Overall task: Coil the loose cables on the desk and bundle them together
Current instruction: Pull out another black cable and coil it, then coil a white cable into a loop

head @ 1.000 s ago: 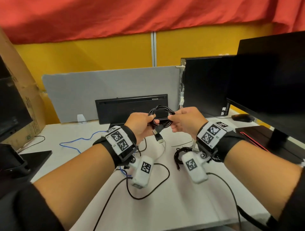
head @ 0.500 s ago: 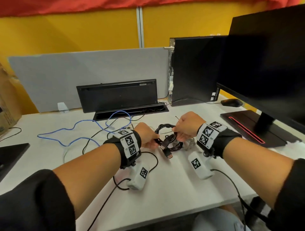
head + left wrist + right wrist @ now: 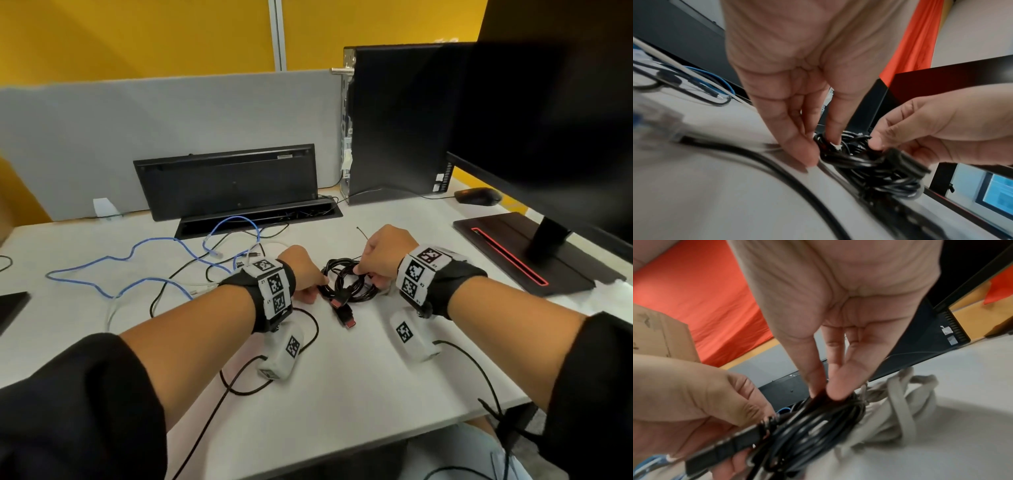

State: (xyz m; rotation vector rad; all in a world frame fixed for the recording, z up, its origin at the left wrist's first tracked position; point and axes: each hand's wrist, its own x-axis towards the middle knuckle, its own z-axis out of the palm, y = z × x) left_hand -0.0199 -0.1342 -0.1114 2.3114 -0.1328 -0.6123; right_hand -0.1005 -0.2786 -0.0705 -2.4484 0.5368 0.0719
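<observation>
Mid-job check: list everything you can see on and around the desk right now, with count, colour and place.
coiled cable: one, black with red-tipped plugs, desk centre, between both hands
blue cable: one, blue, loose on the desk's left
white cable bundle: one, off-white, coiled beside the black coil, right wrist view
loose black cables: count unclear, by the blue cable
keyboard: one, black, propped against the grey divider
computer tower: one, black, back right
monitor: one, black, right, on a red-lined base
mouse: one, black, behind the base
desk: one, white
left hand: pinches the coil's left side
right hand: pinches its right side
</observation>
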